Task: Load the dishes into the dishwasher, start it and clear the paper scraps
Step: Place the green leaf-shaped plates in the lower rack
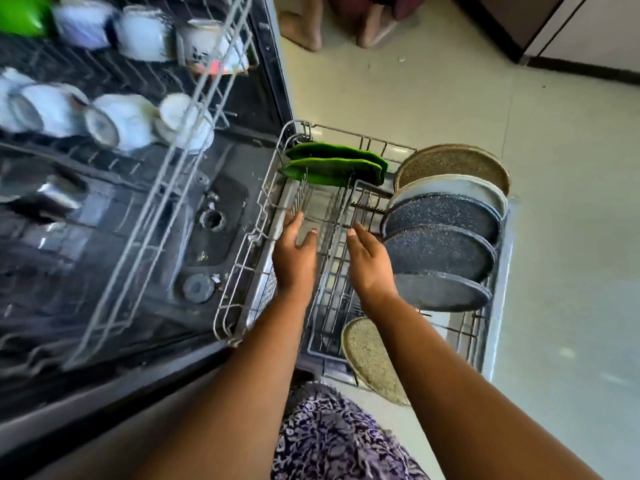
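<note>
The cups [138,32] in the upper rack [221,57] are blurred and hard to read. Over the pulled-out lower rack [242,271], the left hand [294,251] and right hand [370,261] hover above its bare middle, each grip wide, holding nothing. Green plates [336,164] stand at the far end and dark speckled plates [440,251] along the right edge. The right forearm partly hides a woven plate [370,355].

Single head-worn view, looking steeply down, close above lower rack [242,289], wide-angle
</note>
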